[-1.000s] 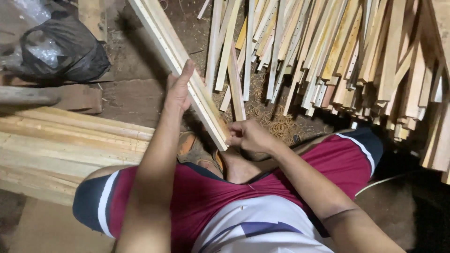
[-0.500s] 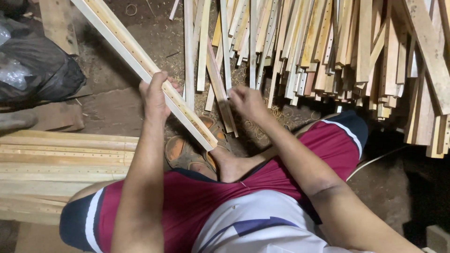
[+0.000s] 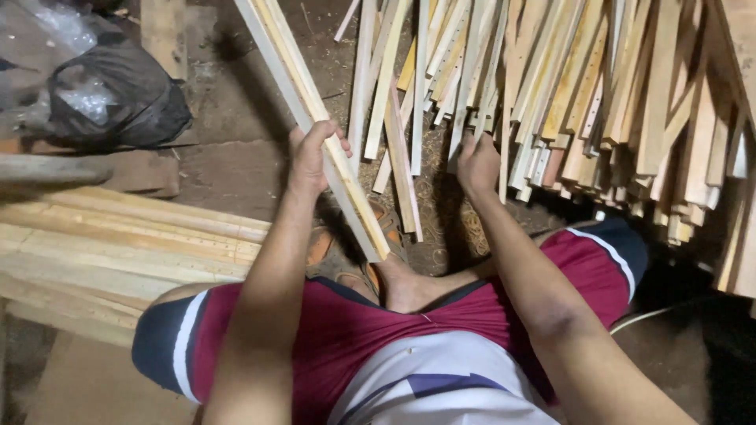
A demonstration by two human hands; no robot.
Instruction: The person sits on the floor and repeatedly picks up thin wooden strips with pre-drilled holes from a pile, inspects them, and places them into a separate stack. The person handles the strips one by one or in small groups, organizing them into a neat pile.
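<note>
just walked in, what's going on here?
A seated person sorts wooden slats. The left hand grips a bundle of long slats slanting down toward the lap. The right hand reaches into the pile of loose slats ahead. Stacked planks lie to the left, beside a black bag.

Not much packaging is to be seen here, honestly. A black plastic bag (image 3: pixel 130 98) is found at the upper left, slumped on the floor, bulging and rounded, with its surface crinkled and catching a bit of light. Some clear, crumpled plastic wrap (image 3: pixel 63 27) is tucked against its top and left side, whitish and shiny where it is creased. What is held inside the bag cannot be made out. No labels, signs or screens are seen anywhere else in the view.
</note>
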